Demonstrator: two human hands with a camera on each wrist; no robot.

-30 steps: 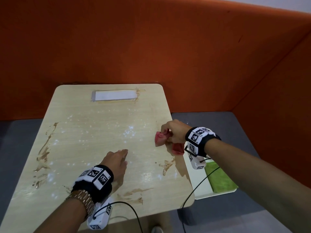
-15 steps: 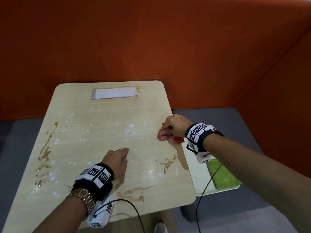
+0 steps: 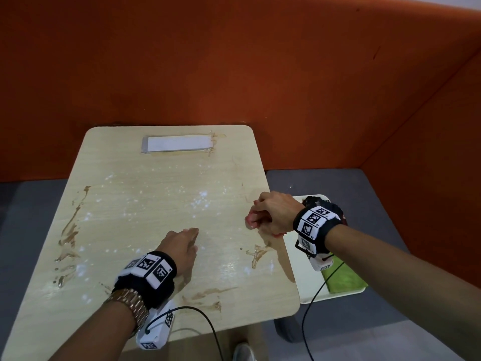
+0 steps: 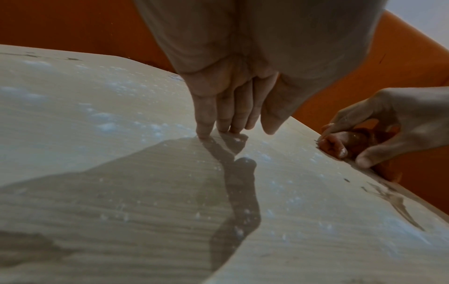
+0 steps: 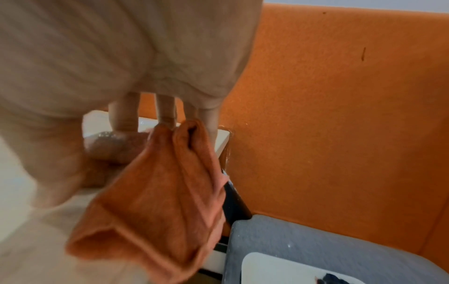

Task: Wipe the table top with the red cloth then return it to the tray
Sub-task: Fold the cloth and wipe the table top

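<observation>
table top (image 3: 156, 204) stained | right hand (image 3: 273, 214) grip clenches red cloth (image 5: 155, 192) at edge | left hand (image 3: 179, 248) flat, released

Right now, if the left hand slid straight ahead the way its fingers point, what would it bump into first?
Probably nothing soon: the left hand points across bare pale wooden table top; the flat white rectangular strip lies roughly ahead, near the far edge.

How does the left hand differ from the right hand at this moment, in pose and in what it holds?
The left hand lies with straight fingers touching the table top and holds nothing; the right hand has curled fingers that grip the red cloth. The left hand is near the middle of the table; the right hand is at its right edge, beside the tray. Both wear a marker wristband.
</observation>
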